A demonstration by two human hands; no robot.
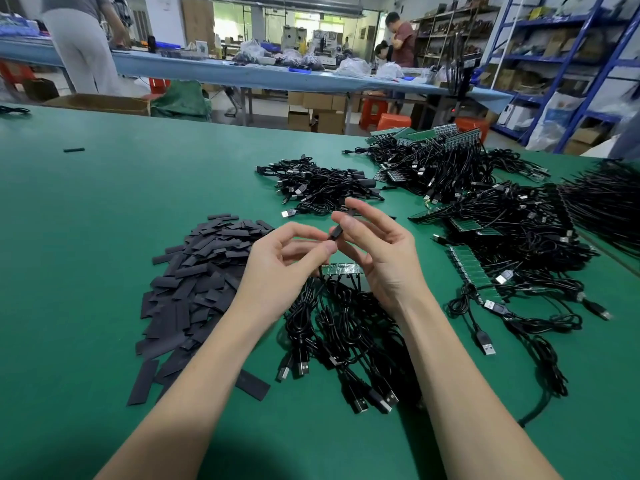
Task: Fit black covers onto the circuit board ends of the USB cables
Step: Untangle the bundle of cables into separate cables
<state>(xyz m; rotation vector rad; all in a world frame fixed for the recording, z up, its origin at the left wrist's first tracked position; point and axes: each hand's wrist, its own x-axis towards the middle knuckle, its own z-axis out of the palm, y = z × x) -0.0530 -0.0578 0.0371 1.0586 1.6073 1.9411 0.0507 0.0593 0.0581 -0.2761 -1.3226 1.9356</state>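
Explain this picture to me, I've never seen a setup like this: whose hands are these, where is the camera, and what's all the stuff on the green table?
There is no machine here. A person wears a camera on the head, so you look forward and down along both bare arms. The one picture comes from that camera.

On the green table lies a pile of flat black covers on the left. Bundles of black USB cables lie under the hands, some joined to a green circuit board strip. More cable heaps sit to the right and further back.

The left hand and right hand together pinch one small black cover between the fingertips, above the circuit board strip.

Other people work at a long table behind.
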